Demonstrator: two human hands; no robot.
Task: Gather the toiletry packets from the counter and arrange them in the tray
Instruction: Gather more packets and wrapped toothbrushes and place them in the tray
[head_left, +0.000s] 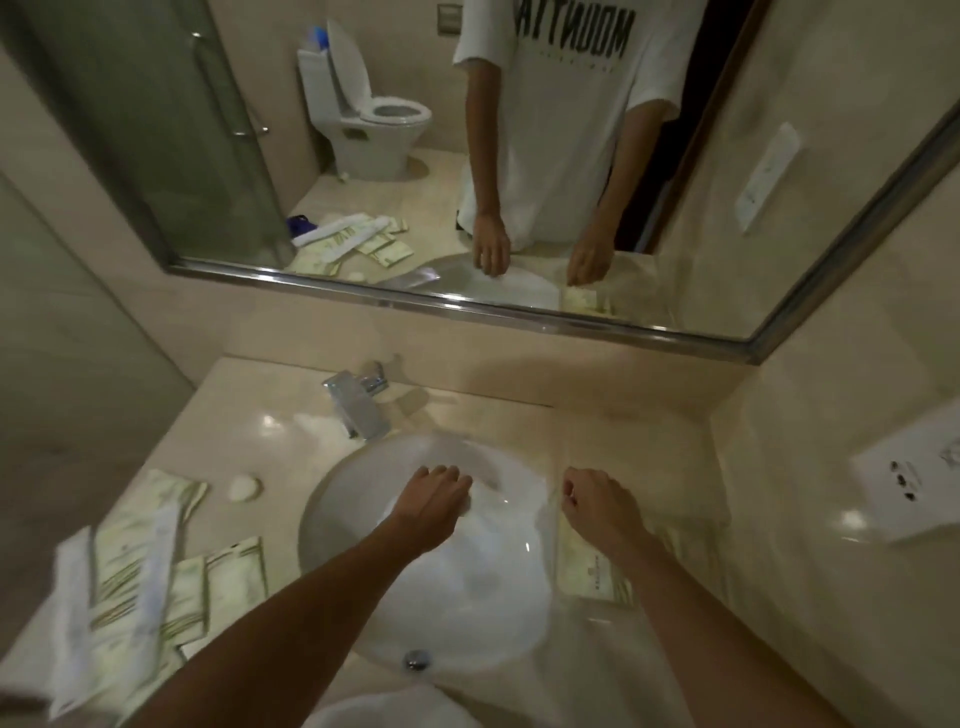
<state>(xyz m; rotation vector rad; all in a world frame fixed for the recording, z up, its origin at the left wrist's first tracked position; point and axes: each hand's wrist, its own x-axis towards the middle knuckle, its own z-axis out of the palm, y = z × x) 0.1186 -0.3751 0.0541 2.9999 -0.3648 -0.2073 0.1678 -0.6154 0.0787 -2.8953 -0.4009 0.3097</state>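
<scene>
Pretty dim beige bathroom, glossy stone counter with an oval white sink sunk into it and a chrome faucet at its 11 o'clock. Big metal-framed mirror above shows a toilet and glass shower door. Tiled wall at 3 o'clock.

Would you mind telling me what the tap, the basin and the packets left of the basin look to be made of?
Tap: polished metal, probably chrome, with mirror-like reflections. Basin: glossy white ceramic, by its smooth glaze and sharp highlights. Packets: thin paper or plastic film, pale with green print; blur leaves that open.
</scene>
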